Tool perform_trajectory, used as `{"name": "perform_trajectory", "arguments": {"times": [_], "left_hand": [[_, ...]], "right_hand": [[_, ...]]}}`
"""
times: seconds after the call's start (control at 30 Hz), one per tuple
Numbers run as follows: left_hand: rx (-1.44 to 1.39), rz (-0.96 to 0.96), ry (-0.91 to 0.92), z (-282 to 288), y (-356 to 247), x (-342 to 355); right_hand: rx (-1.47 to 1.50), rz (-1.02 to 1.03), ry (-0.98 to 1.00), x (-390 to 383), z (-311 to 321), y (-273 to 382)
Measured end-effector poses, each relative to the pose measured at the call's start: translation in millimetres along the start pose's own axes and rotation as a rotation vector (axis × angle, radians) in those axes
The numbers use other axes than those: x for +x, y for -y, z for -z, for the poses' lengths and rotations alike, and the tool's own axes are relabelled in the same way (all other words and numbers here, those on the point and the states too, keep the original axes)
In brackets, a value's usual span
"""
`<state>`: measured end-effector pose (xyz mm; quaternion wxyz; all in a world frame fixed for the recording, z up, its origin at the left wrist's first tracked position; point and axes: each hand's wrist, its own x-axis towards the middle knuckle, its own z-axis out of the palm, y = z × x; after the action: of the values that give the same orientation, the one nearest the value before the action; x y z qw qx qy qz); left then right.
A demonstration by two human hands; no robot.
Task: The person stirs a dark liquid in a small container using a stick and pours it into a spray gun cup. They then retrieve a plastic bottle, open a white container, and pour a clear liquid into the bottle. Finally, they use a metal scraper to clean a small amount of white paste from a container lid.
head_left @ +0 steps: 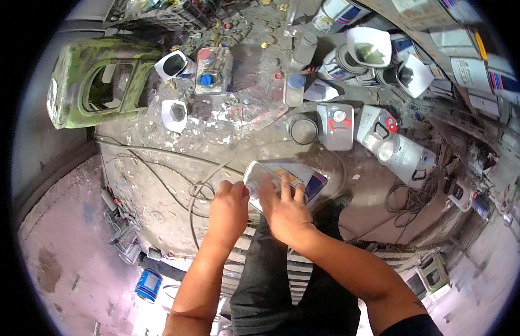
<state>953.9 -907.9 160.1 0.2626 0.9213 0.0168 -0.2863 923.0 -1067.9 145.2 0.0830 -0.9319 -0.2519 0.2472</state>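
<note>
A rectangular can [317, 186] with white, yellow and dark blue sides lies tilted in front of my legs. My left hand [228, 208] is closed at the can's left end, beside a pale round spout. A bit of reddish material shows at its fingertips, too small to name. Across the can, my right hand [288, 211] rests with its fingers spread and stretched out; its thumb is hidden. Beyond the can stand a round open tin [303, 130] and a grey metal can with a red handle [337, 135].
Cables and a hose [159, 148] run over the stained floor. White paper cups [174, 116], a blue-capped can [221, 78] and several tins stand farther off. A green, paint-worn panel [75, 84] leans at left. Two pale canisters [377, 137] and coiled cable [408, 204] lie right.
</note>
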Motion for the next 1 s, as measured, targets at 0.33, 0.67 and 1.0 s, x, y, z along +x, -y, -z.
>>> {"name": "perform_trajectory", "arguments": {"times": [0.33,0.67,1.0], "left_hand": [[0.081,-0.410,-0.131,52,46,-5],[0.238,-0.168,-0.097,79,49,43],[-0.086,-0.084,-0.367,72,41,54]], "right_hand": [[0.067,0.052,0.072,52,36,32],[0.037,0.097,-0.056,96,38,26],[0.256,-0.311,-0.170,151,24,-32]]}}
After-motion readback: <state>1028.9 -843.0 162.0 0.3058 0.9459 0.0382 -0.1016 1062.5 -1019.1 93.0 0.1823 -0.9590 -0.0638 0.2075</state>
